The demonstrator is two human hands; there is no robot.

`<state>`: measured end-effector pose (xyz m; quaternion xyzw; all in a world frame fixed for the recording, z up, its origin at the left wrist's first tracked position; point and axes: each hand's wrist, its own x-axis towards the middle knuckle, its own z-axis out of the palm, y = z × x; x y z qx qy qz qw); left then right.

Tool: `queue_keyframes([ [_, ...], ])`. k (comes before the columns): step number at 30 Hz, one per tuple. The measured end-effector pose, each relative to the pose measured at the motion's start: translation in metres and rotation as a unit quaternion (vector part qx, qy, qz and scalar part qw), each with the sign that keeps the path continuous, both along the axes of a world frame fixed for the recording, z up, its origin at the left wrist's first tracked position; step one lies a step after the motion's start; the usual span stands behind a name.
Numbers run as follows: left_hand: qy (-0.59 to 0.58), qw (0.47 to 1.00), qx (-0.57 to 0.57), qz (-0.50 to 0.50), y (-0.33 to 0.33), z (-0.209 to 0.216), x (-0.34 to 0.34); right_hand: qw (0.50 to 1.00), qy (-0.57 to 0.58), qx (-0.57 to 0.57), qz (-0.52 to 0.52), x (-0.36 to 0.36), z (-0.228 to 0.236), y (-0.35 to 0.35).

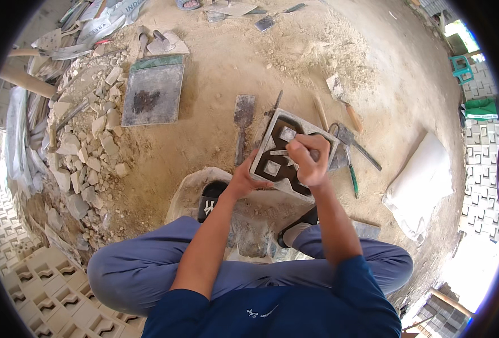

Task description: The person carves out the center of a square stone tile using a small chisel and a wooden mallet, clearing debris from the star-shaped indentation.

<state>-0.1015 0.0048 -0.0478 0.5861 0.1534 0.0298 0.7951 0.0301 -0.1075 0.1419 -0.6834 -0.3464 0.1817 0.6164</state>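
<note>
Between my knees stands a pale grey box-shaped block mould (267, 130) with dark, curved recesses and raised whitish squares inside. My left hand (242, 179) is closed round its near left corner, thumb along the near side. Over the right half of the mould, my right hand (310, 160) is clenched round a small tool, whose dark rounded end (315, 155) shows by the fingers. A thin pale strip (279, 152) pokes out left of this fist; I cannot tell if it belongs to the tool. My fingers hide the rest.
Left of the mould lies a flat scraper (244, 110); right of it, a wooden-handled trowel (352, 115) and a green-handled tool (353, 179). A square board (154, 93) rests by broken stone rubble (94, 141). A white sack (421, 186) lies at right.
</note>
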Motion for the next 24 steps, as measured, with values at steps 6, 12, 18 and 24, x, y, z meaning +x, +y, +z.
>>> queue_keyframes([
  [6, 0.006, 0.989, 0.139, -0.054, 0.015, 0.011, 0.006, 0.990, -0.079, -0.078, 0.092, 0.008, -0.036, -0.003],
  [12, -0.165, 0.865, 0.460, 0.112, -0.007, 0.085, 0.044, 0.992, -0.120, -0.021, 0.011, 0.023, -0.020, -0.023],
  [18, -0.236, 0.924, 0.295, 0.058, -0.013, 0.094, 0.075, 0.999, 0.016, 0.048, 0.007, 0.027, -0.028, -0.043],
  [24, -0.139, 0.980, 0.137, 0.025, -0.016, 0.085, 0.085, 0.795, -0.341, -0.325, -0.381, 0.030, -0.126, -0.084],
])
